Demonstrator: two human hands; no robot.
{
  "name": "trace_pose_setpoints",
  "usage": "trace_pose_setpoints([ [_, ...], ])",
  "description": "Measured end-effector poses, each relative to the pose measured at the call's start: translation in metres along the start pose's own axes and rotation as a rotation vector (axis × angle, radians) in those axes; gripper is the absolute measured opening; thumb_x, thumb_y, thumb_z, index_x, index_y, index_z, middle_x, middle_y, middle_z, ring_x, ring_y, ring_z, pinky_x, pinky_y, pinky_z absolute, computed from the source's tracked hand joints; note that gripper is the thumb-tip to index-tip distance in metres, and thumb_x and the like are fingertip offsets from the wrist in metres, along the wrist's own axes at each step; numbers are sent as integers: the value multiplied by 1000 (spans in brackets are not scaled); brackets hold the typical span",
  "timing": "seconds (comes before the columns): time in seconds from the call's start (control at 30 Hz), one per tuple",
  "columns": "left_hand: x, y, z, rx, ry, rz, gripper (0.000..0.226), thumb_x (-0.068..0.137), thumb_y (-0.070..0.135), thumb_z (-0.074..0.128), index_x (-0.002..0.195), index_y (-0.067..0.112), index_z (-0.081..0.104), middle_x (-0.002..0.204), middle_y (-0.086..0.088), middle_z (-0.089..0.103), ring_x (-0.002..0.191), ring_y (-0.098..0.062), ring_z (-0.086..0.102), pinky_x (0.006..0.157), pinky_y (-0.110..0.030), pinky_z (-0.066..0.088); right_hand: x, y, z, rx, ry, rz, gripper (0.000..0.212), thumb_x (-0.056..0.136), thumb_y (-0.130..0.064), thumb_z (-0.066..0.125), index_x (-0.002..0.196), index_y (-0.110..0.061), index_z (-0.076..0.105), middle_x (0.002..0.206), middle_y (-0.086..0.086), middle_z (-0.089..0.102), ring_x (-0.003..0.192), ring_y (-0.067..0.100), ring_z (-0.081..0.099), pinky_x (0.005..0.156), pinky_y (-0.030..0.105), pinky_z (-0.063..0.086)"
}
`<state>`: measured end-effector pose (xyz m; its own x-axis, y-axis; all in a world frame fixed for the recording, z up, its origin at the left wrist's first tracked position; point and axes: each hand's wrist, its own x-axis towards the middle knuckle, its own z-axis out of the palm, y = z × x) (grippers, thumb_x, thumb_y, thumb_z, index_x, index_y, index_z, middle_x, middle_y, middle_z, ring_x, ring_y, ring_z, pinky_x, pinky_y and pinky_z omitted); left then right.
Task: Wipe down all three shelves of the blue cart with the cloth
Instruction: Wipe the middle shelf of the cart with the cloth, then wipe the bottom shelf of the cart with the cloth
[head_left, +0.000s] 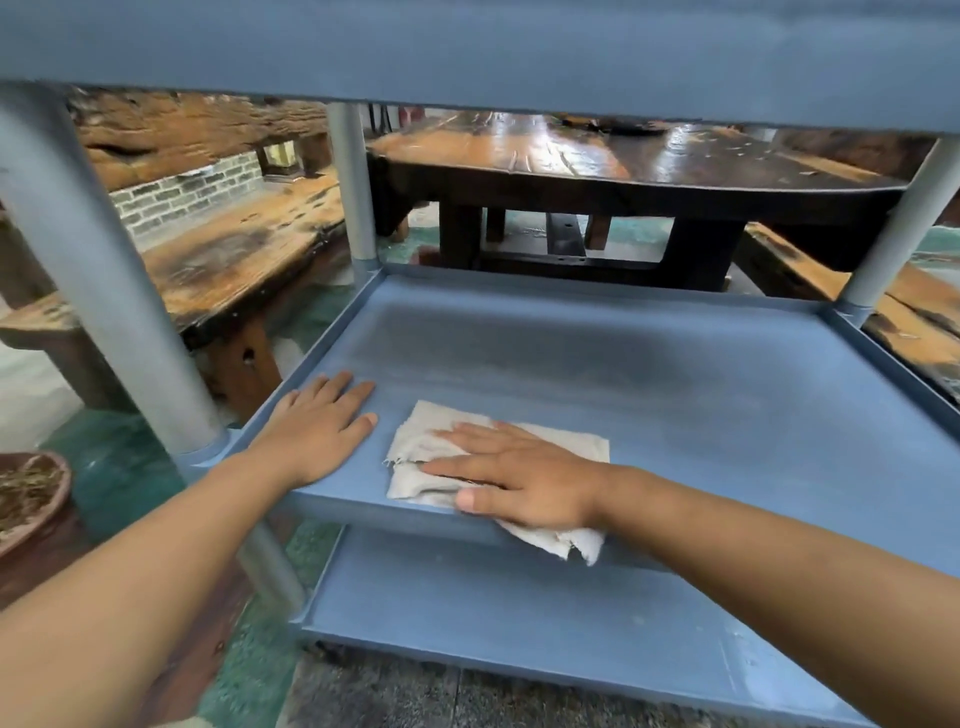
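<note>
One cloth (411, 441) flat beneath right hand (524, 480)

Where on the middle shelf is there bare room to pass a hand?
Middle shelf is bare right of the cloth and back to its far rim. Near-left corner is crowded: left hand beside right hand on the cloth.

Beige cloth (431, 452) on the middle shelf (649, 374) of the blue cart (467, 47).
Crumpled and frayed, it lies at the shelf's front edge, one end hanging over.
</note>
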<state>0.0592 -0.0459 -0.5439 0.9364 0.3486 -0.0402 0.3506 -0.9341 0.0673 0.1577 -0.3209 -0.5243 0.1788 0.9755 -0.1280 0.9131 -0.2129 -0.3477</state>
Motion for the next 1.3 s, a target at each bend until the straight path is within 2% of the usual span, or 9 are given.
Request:
trace_pose_setpoints([
  [0.1, 2, 6, -11, -46, -53, -4, 58, 100, 54, 27, 151, 27, 32, 162, -4, 22, 147, -27, 22, 118, -46, 22, -3, -7, -8, 478, 136, 31, 32, 108, -27, 45, 129, -20, 67, 152, -5, 51, 146, 2, 34, 123, 28, 19],
  [0.23, 9, 38, -38, -267, -25, 39, 52, 100, 50, 37, 128, 13, 59, 139, -10, 55, 126, -30, 51, 105, -38, 39, -15, 7, -30, 700, 495, 152, 16, 101, -12, 58, 91, -12, 71, 112, 4, 73, 107, 3, 65, 102, 28, 45],
  [0.3, 10, 62, -46, -327, -65, 108, 56, 98, 46, 48, 147, 18, 42, 152, -4, 44, 137, -24, 43, 108, -29, 31, -25, 23, -38, 458, 530, 297, 7, 98, -16, 64, 100, -12, 69, 105, 2, 71, 99, 10, 65, 95, 33, 48],
  [0.37, 12, 80, -48, -329, -112, 173, 61, 96, 39, 55, 150, 22, 35, 151, -3, 45, 135, -21, 45, 101, -23, 32, -36, 37, -41, 236, 388, 491, 30, 94, -28, 69, 120, -14, 63, 114, 1, 67, 104, 19, 63, 95, 35, 49],
  [0.53, 12, 96, -46, -179, -90, 184, 51, 91, 37, 63, 137, 18, 53, 139, -5, 56, 124, -26, 53, 98, -31, 41, -48, 42, -31, 38, 233, 599, 54, 88, -39, 72, 134, -16, 55, 122, 5, 63, 110, 25, 60, 84, 29, 45],
  [0.73, -14, 86, -54, -322, -109, 204, 17, 90, 37, 65, 82, 21, 61, 87, 8, 59, 94, -24, 59, 63, -24, 36, -46, 23, -25, 85, 228, 547, 18, 90, -28, 67, 92, -12, 58, 89, 1, 60, 87, 26, 57, 65, 32, 42],
  [1.0, -91, 61, -84, -668, -31, 251, 19, 89, 27, 69, 89, 9, 65, 87, -15, 64, 73, -15, 55, 68, -33, 39, -79, -10, -31, 605, 589, 353, 21, 81, -18, 77, 86, -6, 60, 77, 0, 59, 68, 15, 53, 61, 32, 40],
  [1.13, -122, 56, -97, -845, -24, 306, 18, 86, 31, 71, 88, 14, 66, 83, -9, 65, 76, -15, 60, 68, -24, 44, -91, -33, -29, 692, 612, 252, 27, 74, -28, 74, 86, -8, 61, 78, 3, 62, 71, 16, 56, 65, 34, 43],
  [1.3, -145, 40, -83, -1062, -115, 288, 21, 82, 29, 70, 88, 10, 63, 81, -18, 59, 73, -24, 55, 65, -35, 41, -104, -58, -8, 826, 537, 163, 26, 76, -24, 76, 87, -6, 60, 77, 5, 60, 70, 18, 56, 63, 33, 42],
])
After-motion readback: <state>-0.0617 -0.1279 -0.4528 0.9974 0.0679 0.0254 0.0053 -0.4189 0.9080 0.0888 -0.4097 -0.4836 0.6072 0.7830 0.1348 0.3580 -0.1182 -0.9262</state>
